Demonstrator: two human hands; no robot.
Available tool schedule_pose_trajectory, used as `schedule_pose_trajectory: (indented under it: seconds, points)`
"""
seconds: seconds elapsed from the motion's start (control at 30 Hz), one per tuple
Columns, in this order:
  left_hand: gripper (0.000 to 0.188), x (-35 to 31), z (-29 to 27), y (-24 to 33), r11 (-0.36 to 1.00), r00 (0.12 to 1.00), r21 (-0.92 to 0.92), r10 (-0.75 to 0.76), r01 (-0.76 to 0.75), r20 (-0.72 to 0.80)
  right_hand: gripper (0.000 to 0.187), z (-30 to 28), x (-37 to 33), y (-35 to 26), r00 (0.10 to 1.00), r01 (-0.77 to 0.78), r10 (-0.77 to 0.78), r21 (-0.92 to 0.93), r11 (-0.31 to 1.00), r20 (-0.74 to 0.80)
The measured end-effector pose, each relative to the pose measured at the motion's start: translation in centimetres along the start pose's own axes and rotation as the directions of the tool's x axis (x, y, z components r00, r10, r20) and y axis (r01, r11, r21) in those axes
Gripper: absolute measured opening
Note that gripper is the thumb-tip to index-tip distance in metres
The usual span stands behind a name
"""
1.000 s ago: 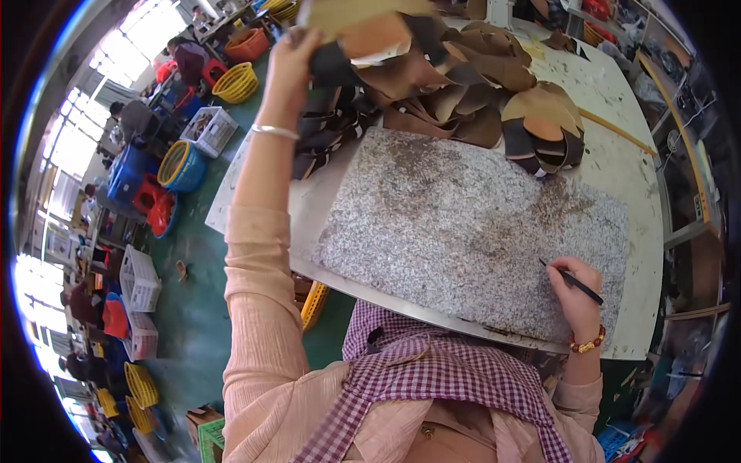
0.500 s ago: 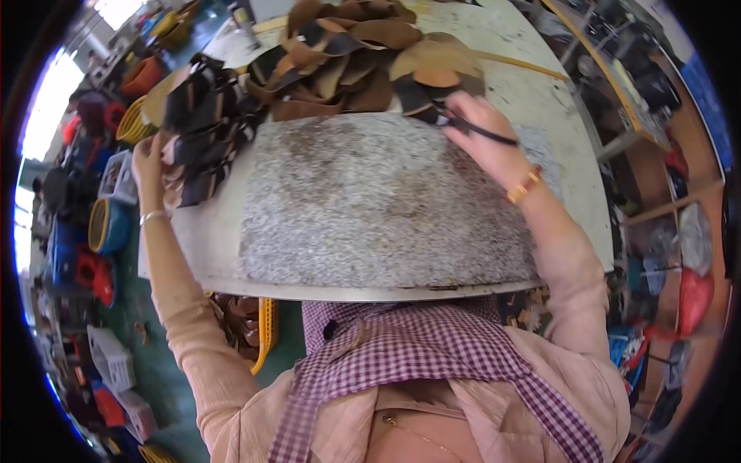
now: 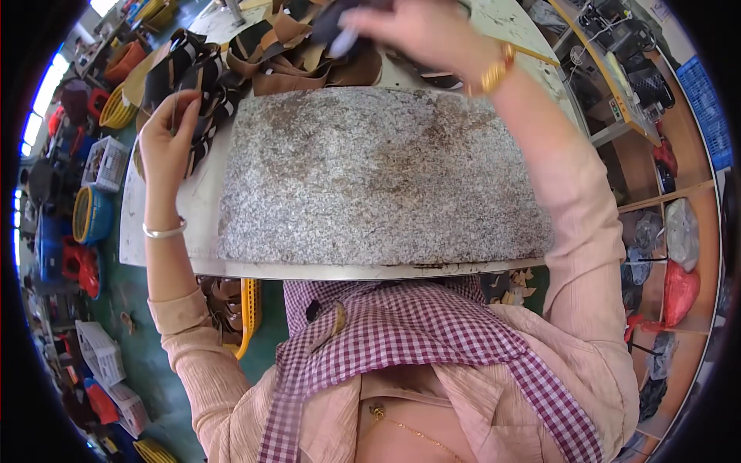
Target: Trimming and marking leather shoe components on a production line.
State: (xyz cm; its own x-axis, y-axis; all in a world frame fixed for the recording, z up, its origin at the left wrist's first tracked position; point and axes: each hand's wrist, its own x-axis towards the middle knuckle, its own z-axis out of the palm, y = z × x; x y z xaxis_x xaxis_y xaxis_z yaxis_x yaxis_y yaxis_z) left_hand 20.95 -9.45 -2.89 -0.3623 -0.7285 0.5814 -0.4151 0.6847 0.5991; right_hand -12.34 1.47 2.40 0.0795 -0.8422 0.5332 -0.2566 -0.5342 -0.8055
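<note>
Right now the left forearm rises nearly upright, and the left hand bends inward at the white table's left side, thumb and fingers loosely curled with a gap between them, beside dark strip-like pieces. Across the mottled grey board, the right hand reaches leftward, seemingly pinching a dark cut piece, though blurred, above brown leather-like pieces.

Blue crate, red bag, green floor
</note>
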Motion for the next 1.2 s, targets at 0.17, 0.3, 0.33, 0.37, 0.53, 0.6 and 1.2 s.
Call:
schedule_pose_trajectory:
  seconds: [0.17, 0.3, 0.33, 0.37, 0.53, 0.6, 1.2]
  points:
    - [0.017, -1.1, 2.9, 6.1, 0.966, 0.943, -0.030, 0.258, -0.258, 0.208, 0.021, 4.8, -13.1, -2.2, 0.812, 0.488, -0.075, -0.603, 0.630, 0.579]
    - [0.025, -4.2, 7.4, 9.4, 0.839, 0.577, -0.407, 0.543, -0.361, 0.609, 0.027, 2.3, -18.6, -2.7, 0.880, 0.308, 0.066, -0.672, 0.674, 0.470]
    - [0.029, -5.2, 9.0, 9.4, 0.820, 0.477, -0.520, 0.565, -0.238, 0.673, 0.030, 1.6, -18.8, -3.1, 0.896, 0.273, 0.079, -0.682, 0.678, 0.437]
    - [0.035, -5.8, 10.3, 9.9, 0.783, 0.398, -0.578, 0.617, -0.228, 0.679, 0.033, 1.3, -18.7, -3.8, 0.912, 0.235, 0.093, -0.694, 0.680, 0.400]
    - [0.040, -4.5, 15.2, 7.9, 0.806, 0.124, -0.591, 0.591, -0.036, 0.797, 0.036, 0.3, -19.3, -5.4, 0.960, 0.191, 0.031, -0.730, 0.656, 0.280]
    - [0.039, -3.7, 14.0, 8.4, 0.858, 0.139, -0.514, 0.511, -0.017, 0.848, 0.036, -0.3, -19.8, -5.2, 0.973, 0.113, 0.079, -0.744, 0.659, 0.218]
    - [0.047, -7.8, 13.5, 7.2, 0.943, 0.598, -0.275, 0.113, 0.187, 0.794, 0.021, -3.0, -17.8, 1.3, 0.977, -0.200, 0.202, -0.580, 0.790, -0.062]
